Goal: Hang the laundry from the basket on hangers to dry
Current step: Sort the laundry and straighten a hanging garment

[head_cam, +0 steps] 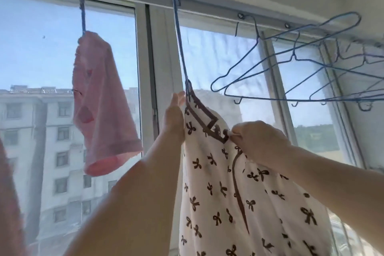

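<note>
Both bare forearms reach up from the bottom edge toward the white bow-print garment (239, 193), which hangs on a blue hanger (188, 87) in front of the window (145, 48). Right hand (259, 141) has its grip closed on the garment, fingers pinching the fabric just below the brown-trimmed collar (the thumb is hidden). Left hand (173, 118) lies flat against the garment's left edge, fingers straight and pointing up beside the hanger's neck, gripping nothing. Left of the garment, well apart, a pink shirt (99, 110) hangs from a hook at the window's top rail. Right of the garment, above the right hand, several empty blue wire hangers (291, 64) hang along the same rail.
</note>
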The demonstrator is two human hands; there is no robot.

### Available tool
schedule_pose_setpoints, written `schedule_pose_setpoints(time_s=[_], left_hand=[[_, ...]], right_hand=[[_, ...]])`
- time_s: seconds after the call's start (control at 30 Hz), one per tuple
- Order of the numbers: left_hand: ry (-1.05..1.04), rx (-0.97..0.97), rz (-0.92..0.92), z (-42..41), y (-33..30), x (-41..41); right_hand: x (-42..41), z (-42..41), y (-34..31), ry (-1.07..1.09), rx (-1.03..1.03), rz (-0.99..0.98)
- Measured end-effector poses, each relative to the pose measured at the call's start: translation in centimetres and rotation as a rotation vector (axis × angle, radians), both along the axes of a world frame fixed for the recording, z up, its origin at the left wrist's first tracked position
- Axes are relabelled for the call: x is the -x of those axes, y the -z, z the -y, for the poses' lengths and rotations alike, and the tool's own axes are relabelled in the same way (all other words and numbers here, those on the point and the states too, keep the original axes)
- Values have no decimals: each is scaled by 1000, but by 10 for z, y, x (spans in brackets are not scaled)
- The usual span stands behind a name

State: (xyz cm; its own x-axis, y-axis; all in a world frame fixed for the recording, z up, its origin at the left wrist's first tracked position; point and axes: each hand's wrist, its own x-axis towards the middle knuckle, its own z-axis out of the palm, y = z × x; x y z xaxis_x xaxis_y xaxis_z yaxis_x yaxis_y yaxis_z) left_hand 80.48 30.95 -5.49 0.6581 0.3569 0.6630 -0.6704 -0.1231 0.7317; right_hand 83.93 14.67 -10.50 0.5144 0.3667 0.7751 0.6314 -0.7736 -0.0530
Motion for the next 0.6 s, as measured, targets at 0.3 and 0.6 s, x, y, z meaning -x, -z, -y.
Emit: schedule_pose_setpoints(time_s=[0.3,0.6], left_hand=[[146,-75,64,19,-19,-42],[-33,-76,-233,6,55,-60]], right_hand=[[-6,25,-1,34,-16,78],[0,34,15,4,-8,-12]])
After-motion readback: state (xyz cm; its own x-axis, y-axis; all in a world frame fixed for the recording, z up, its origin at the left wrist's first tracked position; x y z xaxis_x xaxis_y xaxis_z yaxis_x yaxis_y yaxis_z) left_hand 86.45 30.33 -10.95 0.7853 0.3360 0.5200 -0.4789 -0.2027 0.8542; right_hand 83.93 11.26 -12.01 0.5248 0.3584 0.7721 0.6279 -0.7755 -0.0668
